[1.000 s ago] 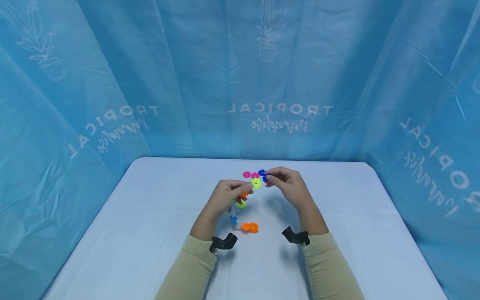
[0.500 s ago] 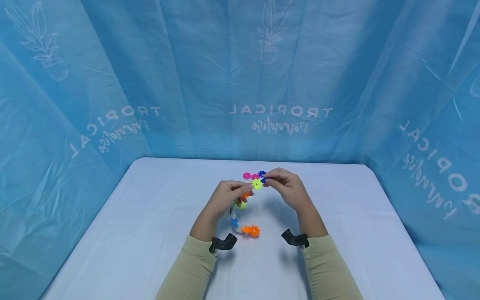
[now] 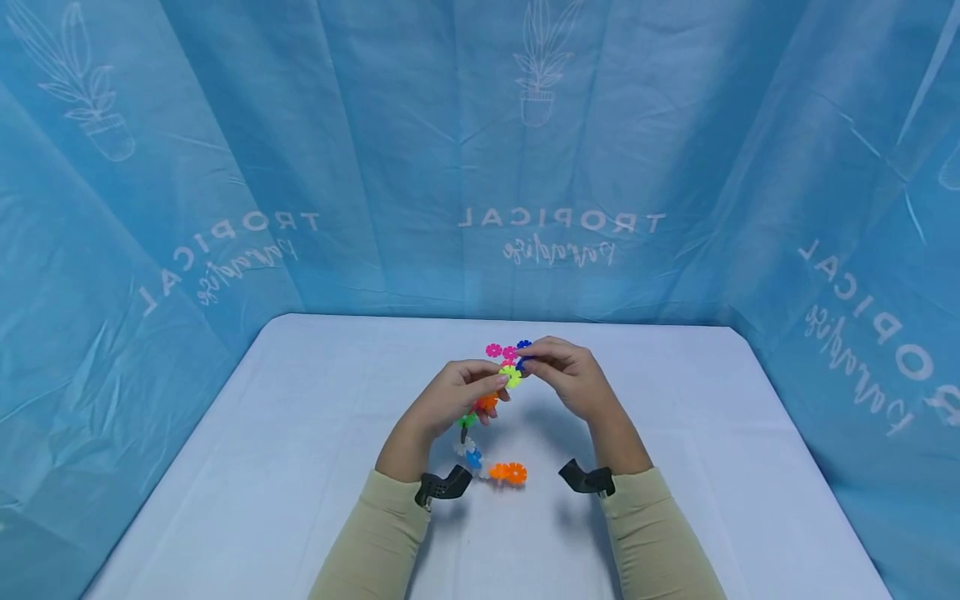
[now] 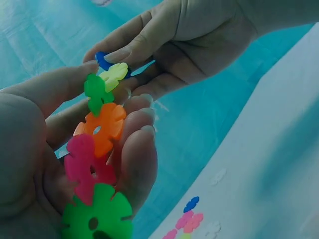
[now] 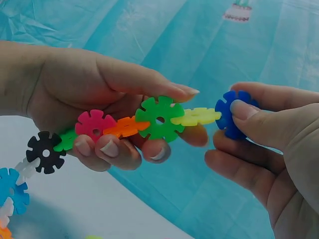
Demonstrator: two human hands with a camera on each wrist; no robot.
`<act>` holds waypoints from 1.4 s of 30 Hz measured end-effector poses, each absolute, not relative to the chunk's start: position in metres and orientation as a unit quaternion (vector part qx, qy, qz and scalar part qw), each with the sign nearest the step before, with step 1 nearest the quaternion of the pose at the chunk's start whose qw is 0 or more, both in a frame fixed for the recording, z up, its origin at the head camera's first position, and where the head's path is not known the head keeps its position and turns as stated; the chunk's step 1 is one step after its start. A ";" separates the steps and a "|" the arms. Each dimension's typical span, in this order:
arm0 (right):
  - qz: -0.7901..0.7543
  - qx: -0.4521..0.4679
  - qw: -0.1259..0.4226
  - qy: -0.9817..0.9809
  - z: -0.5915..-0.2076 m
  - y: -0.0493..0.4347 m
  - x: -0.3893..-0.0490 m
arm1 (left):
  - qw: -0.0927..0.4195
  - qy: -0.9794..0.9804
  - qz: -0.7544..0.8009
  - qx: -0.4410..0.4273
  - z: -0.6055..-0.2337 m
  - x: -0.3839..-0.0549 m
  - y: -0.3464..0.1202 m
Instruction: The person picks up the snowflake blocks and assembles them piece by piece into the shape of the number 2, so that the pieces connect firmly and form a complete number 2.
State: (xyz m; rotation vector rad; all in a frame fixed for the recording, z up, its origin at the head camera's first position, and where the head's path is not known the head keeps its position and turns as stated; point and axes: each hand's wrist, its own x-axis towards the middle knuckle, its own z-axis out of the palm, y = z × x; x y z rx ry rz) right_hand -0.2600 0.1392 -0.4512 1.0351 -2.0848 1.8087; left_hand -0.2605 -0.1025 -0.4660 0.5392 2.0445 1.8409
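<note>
My left hand (image 3: 452,398) holds a chain of flower-shaped interlocking discs, its curled fingers beneath the pink (image 5: 89,122), orange (image 5: 119,128) and green (image 5: 162,107) ones. At the chain's right end, a yellow disc (image 5: 197,117) sticks out past the left fingertips. Thumb and fingers of my right hand (image 3: 572,381) pinch a blue disc (image 5: 226,115), whose edge meets the yellow one; whether their slots are engaged I cannot tell. The chain's other end hangs below the left hand, with a black disc (image 5: 37,155), a light blue disc (image 5: 15,191) and orange discs (image 3: 514,473).
Loose pink discs (image 3: 493,350) and another blue disc (image 3: 524,343) lie on the white table (image 3: 300,467) beyond the hands. White discs (image 4: 213,229) lie near them. A blue printed curtain (image 3: 375,167) surrounds the table's back and sides.
The right hand has moved left, bringing the blue disc against the yellow one. The chain's hanging end has shifted slightly toward the person and right.
</note>
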 end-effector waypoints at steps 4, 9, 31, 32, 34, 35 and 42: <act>0.610 0.341 0.100 -0.708 -0.443 0.137 -0.253 | 0.159 0.717 0.650 0.195 -0.463 -0.258 -0.101; 0.604 0.332 0.105 -0.717 -0.438 0.137 -0.250 | 0.139 0.724 0.647 0.194 -0.462 -0.256 -0.101; 0.608 0.344 0.122 -0.705 -0.460 0.140 -0.265 | 0.135 0.725 0.653 0.171 -0.455 -0.254 -0.100; 0.608 0.344 0.124 -0.704 -0.460 0.140 -0.265 | 0.134 0.725 0.654 0.170 -0.456 -0.254 -0.100; 0.608 0.343 0.129 -0.704 -0.459 0.139 -0.264 | 0.131 0.723 0.658 0.165 -0.456 -0.255 -0.100; 0.606 0.343 0.132 -0.705 -0.459 0.139 -0.264 | 0.129 0.722 0.660 0.164 -0.456 -0.255 -0.100; 0.590 0.337 0.143 -0.720 -0.461 0.138 -0.264 | 0.122 0.718 0.670 0.144 -0.458 -0.255 -0.098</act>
